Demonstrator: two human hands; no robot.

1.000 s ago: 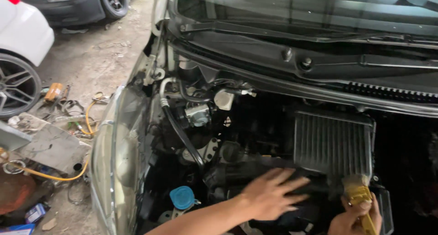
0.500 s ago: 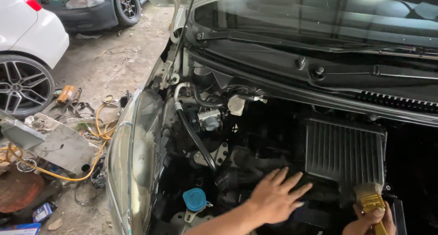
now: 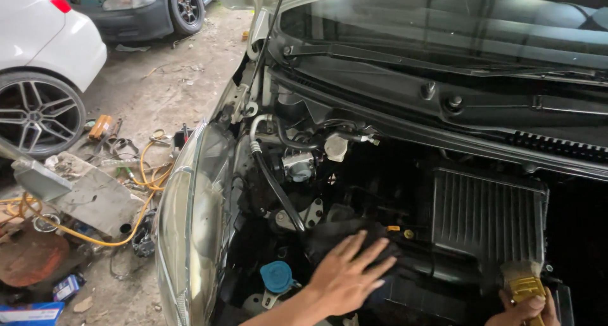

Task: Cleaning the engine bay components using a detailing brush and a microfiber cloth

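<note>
Left hand (image 3: 345, 278) lay flat, fingers spread, on a dark cloth (image 3: 345, 237) left of the ribbed airbox (image 3: 484, 215), apparently bracing; right hand (image 3: 522, 310) fist-gripped a yellow-handled brush (image 3: 524, 281) below it.

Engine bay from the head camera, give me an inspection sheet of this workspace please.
Surface: open engine bay, dusty, hood raised.
Job's things: yellow-handled paintbrush beside the ribbed black cover; dark cloth.
Clutter: blue cap, white cap.
Grippers: left hand flat on the cloth, fingers spread; right hand gripping the paintbrush.
Cables: black hose in the bay; yellow hose on the ground.
Surroundings: white car, scattered scrap.
</note>
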